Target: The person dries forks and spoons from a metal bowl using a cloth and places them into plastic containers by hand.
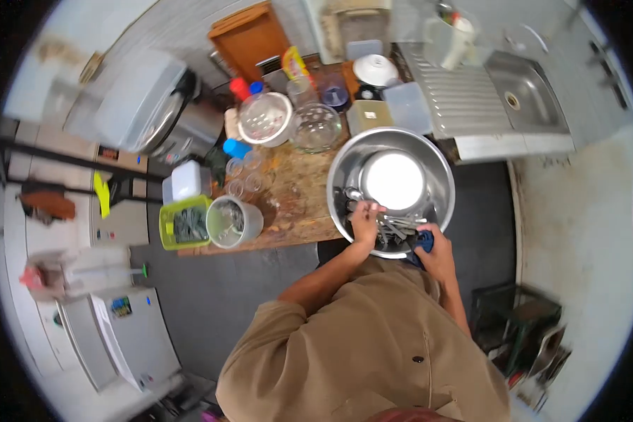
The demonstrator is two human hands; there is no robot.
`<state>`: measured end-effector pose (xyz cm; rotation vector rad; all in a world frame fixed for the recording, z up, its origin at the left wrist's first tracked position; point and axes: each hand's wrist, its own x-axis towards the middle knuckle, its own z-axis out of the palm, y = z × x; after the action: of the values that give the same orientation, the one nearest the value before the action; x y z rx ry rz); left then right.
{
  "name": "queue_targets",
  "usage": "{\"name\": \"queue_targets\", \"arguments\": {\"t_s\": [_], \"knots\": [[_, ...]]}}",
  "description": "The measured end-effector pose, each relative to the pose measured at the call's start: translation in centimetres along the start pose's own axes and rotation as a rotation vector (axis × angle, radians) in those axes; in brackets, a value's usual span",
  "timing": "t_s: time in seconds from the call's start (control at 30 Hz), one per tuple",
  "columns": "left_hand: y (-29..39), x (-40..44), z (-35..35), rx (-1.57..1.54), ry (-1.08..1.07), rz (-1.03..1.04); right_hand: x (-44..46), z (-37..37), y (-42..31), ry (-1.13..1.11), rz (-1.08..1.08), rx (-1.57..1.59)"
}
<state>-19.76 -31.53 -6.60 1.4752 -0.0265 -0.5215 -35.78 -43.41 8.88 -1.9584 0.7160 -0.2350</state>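
Note:
A large steel basin [342,158] stands at the front right of the wooden table, with a pile of metal cutlery [398,226] along its near side. My left hand [365,224] reaches over the basin's near left part, its fingers bent at the cutlery; whatever they grip is too small to make out. At the near right rim is my right hand [436,247], closed around a dark blue item [425,241], perhaps a cloth. Inside the basin lies a round, bright white patch [395,180].
Left on the wooden table [288,204] are a white bucket [250,232], a green tray [167,228], several clear cups [235,167], a glass bowl [315,128] and a white basin [285,128]. A steel sink [534,88] lies at the right, beyond a plastic container [408,107].

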Motion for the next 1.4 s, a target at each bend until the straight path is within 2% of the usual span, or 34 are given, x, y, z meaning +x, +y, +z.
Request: {"name": "queue_targets", "arguments": {"t_s": [0.07, 0.1, 0.17, 0.23, 0.3, 0.37, 0.47, 0.5, 0.57, 0.6, 0.73, 0.8, 0.83, 0.9, 1.13, 1.2, 1.3, 1.4], "knots": [[0.6, -0.2, -0.5, 0.223, -0.01, 0.13, 0.2, -0.3, -0.7, -0.056, 0.048, 0.005], [-0.3, 0.1, -0.8, 0.376, 0.038, 0.22, 0.3, -0.1, -0.3, -0.035, -0.026, 0.009], [0.9, 0.0, -1.5, 0.581, 0.074, 0.441, 0.6, 0.0, -0.4, -0.064, -0.043, -0.026], [2.1, 0.2, -2.1, 0.535, 0.065, 0.362, 0.8, 0.1, -0.4, -0.069, -0.026, -0.041], [2.9, 0.6, -3.0, 0.665, -0.1, 0.382, 1.2, 0.1, -0.5, -0.097, -0.041, -0.049], [4.8, 0.2, -3.5, 0.73, -0.126, 0.37, 1.5, 0.3, -0.6, -0.113, -0.045, -0.053], [5.6, 0.1, -4.0, 1.11, -0.202, 0.436, 1.9, 0.7, -0.7, -0.12, -0.103, -0.057], [5.1, 0.1, -4.0, 1.108, -0.186, 0.429, 2.0, 0.7, -0.9, -0.133, -0.077, -0.077], [3.9, -0.2, -4.1, 1.316, -0.277, 0.579, 2.1, 1.0, -1.3, -0.16, -0.059, -0.099], [4.1, -0.6, -4.1, 1.353, -0.289, 0.584, 2.1, 1.2, -1.4, -0.17, -0.046, -0.098], [3.4, -1.1, -3.3, 1.473, -0.248, 0.486, 2.1, 2.0, -1.5, -0.183, -0.055, -0.08], [3.2, -1.4, -3.4, 1.687, -0.108, 0.624, 2.1, 2.3, -1.2, -0.192, -0.068, -0.092], [3.6, -1.7, -3.5, 1.685, -0.102, 0.618, 2.1, 2.4, -1.2, -0.194, -0.075, -0.1], [4.5, -2.4, -4.2, 1.817, -0.181, 0.737, 2.1, 2.5, -1.4, -0.202, -0.073, -0.109], [4.6, -2.1, -5.2, 1.554, -0.061, 0.75, 2.0, 2.7, -1.9, -0.236, -0.02, -0.114], [6.2, -1.4, -6.1, 1.256, 0.043, 0.705, 2.1, 3.0, -1.6, -0.219, -0.045, -0.111], [8.7, -0.2, -9.4, 1.088, 0.125, 0.636, 2.4, 3.3, -1.1, -0.194, -0.043, -0.09], [10.9, 0.6, -13.7, 0.946, 0.3, 0.674, 3.1, 3.8, -0.9, -0.184, -0.058, -0.073]]}}
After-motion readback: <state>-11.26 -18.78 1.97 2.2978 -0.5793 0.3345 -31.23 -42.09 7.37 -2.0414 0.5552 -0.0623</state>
